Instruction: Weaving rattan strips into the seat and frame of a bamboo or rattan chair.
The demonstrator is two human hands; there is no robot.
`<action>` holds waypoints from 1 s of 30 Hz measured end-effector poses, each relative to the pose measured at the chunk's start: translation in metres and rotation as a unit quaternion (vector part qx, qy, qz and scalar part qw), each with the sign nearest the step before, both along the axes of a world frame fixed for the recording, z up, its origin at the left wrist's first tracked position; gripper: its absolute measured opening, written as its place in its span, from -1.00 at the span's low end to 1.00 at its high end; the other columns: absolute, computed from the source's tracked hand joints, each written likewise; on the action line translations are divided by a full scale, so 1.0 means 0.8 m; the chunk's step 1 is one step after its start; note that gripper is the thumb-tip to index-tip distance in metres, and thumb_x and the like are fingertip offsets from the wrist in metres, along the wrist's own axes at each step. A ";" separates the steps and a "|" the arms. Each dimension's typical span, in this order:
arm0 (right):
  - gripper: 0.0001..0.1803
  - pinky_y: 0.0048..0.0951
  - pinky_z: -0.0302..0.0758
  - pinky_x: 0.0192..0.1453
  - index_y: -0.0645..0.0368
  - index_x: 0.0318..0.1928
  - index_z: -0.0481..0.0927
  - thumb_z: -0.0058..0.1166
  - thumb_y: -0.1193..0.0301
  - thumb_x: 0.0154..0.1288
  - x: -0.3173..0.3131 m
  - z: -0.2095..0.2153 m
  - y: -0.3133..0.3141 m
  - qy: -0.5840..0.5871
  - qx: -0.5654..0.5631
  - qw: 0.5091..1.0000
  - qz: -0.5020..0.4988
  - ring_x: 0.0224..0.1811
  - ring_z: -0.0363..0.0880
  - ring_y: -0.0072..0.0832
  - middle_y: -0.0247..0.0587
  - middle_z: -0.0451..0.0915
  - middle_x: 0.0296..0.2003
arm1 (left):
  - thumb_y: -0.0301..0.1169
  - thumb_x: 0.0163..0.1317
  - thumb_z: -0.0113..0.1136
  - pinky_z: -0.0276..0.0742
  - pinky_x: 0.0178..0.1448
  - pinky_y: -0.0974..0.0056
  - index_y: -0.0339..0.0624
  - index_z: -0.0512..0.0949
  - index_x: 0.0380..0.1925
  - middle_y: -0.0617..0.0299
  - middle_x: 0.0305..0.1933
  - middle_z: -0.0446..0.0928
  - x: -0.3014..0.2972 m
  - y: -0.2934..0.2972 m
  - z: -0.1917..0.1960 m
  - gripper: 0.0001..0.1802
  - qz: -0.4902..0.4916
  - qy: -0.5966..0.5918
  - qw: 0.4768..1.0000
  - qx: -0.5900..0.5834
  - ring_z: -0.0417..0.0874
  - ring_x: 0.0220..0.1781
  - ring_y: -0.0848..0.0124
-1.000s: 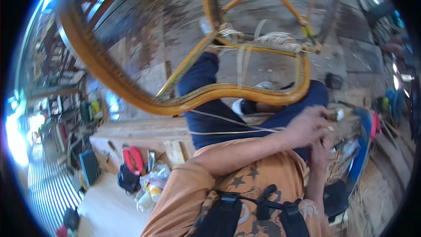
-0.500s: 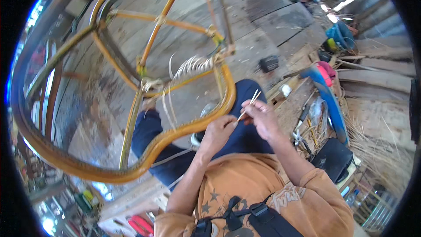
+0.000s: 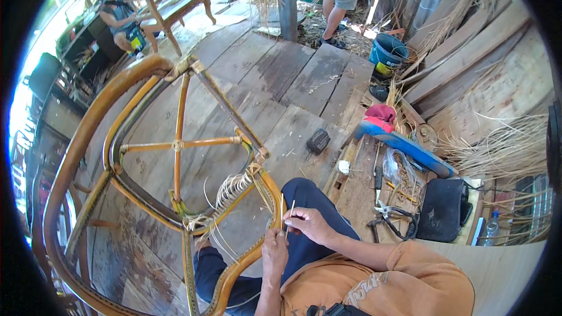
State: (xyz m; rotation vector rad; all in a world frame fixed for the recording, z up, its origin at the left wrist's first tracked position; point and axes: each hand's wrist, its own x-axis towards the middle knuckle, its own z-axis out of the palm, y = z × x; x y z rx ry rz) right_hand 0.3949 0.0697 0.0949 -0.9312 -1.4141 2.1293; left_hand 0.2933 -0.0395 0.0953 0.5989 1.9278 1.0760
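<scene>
1. Closest in, I see the rattan chair frame lying across the lap.
2. Right hand pinches thin cane strips upright beside the frame's rim.
3. Left hand seems to be gripping their lower ends, fingers curled.

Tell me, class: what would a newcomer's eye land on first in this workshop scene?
First, the big curved rattan chair frame filling the left half, tilted on the plank floor. Next, at lower centre, the left hand and right hand pinching thin pale cane strips beside the frame's rim. A blue bucket stands at upper right.
</scene>
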 end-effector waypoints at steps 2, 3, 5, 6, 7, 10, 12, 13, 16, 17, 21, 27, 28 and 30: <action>-0.86 -0.65 0.42 -0.44 0.24 -0.22 0.54 0.03 0.45 0.26 -0.002 0.006 0.005 0.030 -0.019 0.999 0.000 -0.49 0.48 -0.68 -0.39 0.51 -0.48 | -0.35 0.26 -0.12 0.31 -0.55 0.39 -0.29 0.43 -0.30 0.26 -0.59 0.43 -0.004 0.002 0.005 -0.78 -0.018 0.003 1.000 0.014 0.42 -0.62 0.53; -0.86 -0.64 0.42 -0.45 0.24 -0.22 0.54 0.03 0.45 0.26 -0.002 0.010 0.010 0.068 -0.048 0.997 0.009 -0.48 0.48 -0.67 -0.38 0.51 -0.47 | -0.35 0.26 -0.12 0.31 -0.55 0.39 -0.29 0.43 -0.30 0.26 -0.59 0.43 -0.007 0.002 0.011 -0.78 -0.024 0.009 1.000 0.015 0.42 -0.62 0.53; -0.87 -0.64 0.42 -0.45 0.24 -0.23 0.53 0.03 0.45 0.26 0.003 0.017 0.018 0.109 -0.076 0.991 0.013 -0.48 0.48 -0.67 -0.38 0.51 -0.46 | -0.37 0.28 -0.13 0.23 -0.58 0.46 -0.26 0.43 -0.32 0.35 -0.62 0.37 -0.008 0.005 0.035 -0.81 -0.003 -0.136 0.991 -0.010 0.33 -0.65 0.61; -0.87 -0.64 0.42 -0.46 0.25 -0.24 0.53 0.02 0.45 0.27 0.005 0.020 0.022 0.117 -0.081 0.990 0.015 -0.50 0.48 -0.67 -0.37 0.51 -0.49 | -0.39 0.28 -0.12 0.18 -0.60 0.50 -0.24 0.43 -0.34 0.40 -0.63 0.33 -0.008 0.005 0.039 -0.83 0.024 -0.214 0.977 -0.002 0.27 -0.66 0.65; -0.87 -0.63 0.42 -0.47 0.25 -0.25 0.52 0.01 0.45 0.27 0.007 0.022 0.024 0.127 -0.087 0.988 0.020 -0.51 0.48 -0.67 -0.37 0.51 -0.51 | -0.39 0.28 -0.12 0.18 -0.60 0.50 -0.24 0.43 -0.34 0.40 -0.63 0.33 -0.007 0.003 0.038 -0.83 0.020 -0.208 0.978 -0.003 0.27 -0.66 0.65; -0.88 -0.62 0.43 -0.51 0.25 -0.28 0.52 -0.01 0.45 0.28 0.012 0.017 0.023 -0.001 0.007 1.000 0.021 -0.56 0.49 -0.66 -0.36 0.51 -0.57 | -0.40 0.23 -0.05 0.32 -0.53 0.42 -0.29 0.46 -0.35 0.27 -0.59 0.42 0.001 0.003 0.027 -0.83 0.003 -0.068 0.998 -0.009 0.39 -0.61 0.54; -0.88 -0.62 0.43 -0.53 0.25 -0.29 0.52 -0.01 0.45 0.28 0.014 0.009 0.020 -0.055 0.017 0.998 0.025 -0.59 0.49 -0.66 -0.36 0.51 -0.58 | -0.40 0.20 -0.03 0.36 -0.49 0.37 -0.31 0.48 -0.37 0.16 -0.55 0.47 0.008 0.008 0.030 -0.82 -0.016 0.064 0.998 0.006 0.44 -0.59 0.46; -0.88 -0.62 0.44 -0.55 0.24 -0.30 0.52 -0.02 0.45 0.29 0.015 0.008 0.018 -0.114 0.026 0.993 0.034 -0.61 0.49 -0.66 -0.35 0.52 -0.60 | -0.40 0.18 -0.02 0.39 -0.46 0.33 -0.33 0.49 -0.39 0.06 -0.52 0.52 0.011 0.011 0.035 -0.81 -0.029 0.191 0.981 0.022 0.50 -0.57 0.39; -0.84 -0.61 0.43 -0.55 0.25 -0.35 0.54 -0.02 0.41 0.28 0.019 0.012 0.011 -0.081 0.011 0.997 0.006 -0.61 0.49 -0.66 -0.35 0.52 -0.61 | -0.40 0.14 0.02 0.41 -0.39 0.25 -0.35 0.51 -0.38 -0.01 -0.52 0.51 0.012 0.016 0.036 -0.80 -0.036 0.203 0.978 0.016 0.51 -0.53 0.32; -0.80 -0.60 0.41 -0.56 0.25 -0.41 0.54 0.00 0.37 0.26 0.019 0.013 0.010 -0.056 0.005 0.998 -0.022 -0.62 0.48 -0.66 -0.35 0.51 -0.64 | -0.40 0.14 0.02 0.41 -0.38 0.26 -0.35 0.51 -0.37 0.00 -0.53 0.51 0.014 0.018 0.039 -0.80 -0.056 0.207 0.977 0.006 0.51 -0.52 0.34; -0.80 -0.60 0.42 -0.55 0.25 -0.35 0.56 0.01 0.36 0.26 0.022 -0.002 0.016 -0.023 0.052 0.998 -0.020 -0.62 0.48 -0.66 -0.36 0.52 -0.62 | -0.39 0.16 0.03 0.41 -0.39 0.27 -0.34 0.52 -0.37 0.04 -0.57 0.49 0.015 0.014 0.022 -0.79 -0.079 0.255 0.964 0.012 0.50 -0.53 0.37; -0.81 -0.58 0.42 -0.55 0.26 -0.35 0.58 0.03 0.38 0.24 0.021 0.011 0.027 -0.059 0.035 0.996 -0.060 -0.63 0.47 -0.64 -0.32 0.54 -0.62 | -0.26 0.21 0.08 0.35 -0.43 0.39 -0.29 0.55 -0.36 0.26 -0.56 0.47 0.020 0.017 0.045 -0.73 -0.066 0.077 0.995 0.011 0.43 -0.54 0.51; -0.81 -0.59 0.41 -0.54 0.27 -0.35 0.57 0.04 0.38 0.24 0.020 0.013 0.028 -0.069 0.038 0.995 -0.060 -0.62 0.48 -0.64 -0.30 0.54 -0.62 | -0.28 0.21 0.09 0.35 -0.39 0.41 -0.29 0.55 -0.35 0.30 -0.54 0.47 0.014 0.012 0.042 -0.75 -0.064 0.013 0.997 -0.027 0.43 -0.49 0.55; -0.81 -0.60 0.41 -0.54 0.28 -0.35 0.57 0.03 0.38 0.24 0.016 0.011 0.025 -0.084 0.073 0.991 -0.071 -0.61 0.48 -0.64 -0.30 0.54 -0.61 | -0.31 0.20 0.10 0.34 -0.35 0.43 -0.28 0.55 -0.35 0.33 -0.51 0.47 0.012 0.008 0.040 -0.77 -0.061 -0.051 0.995 -0.064 0.42 -0.44 0.59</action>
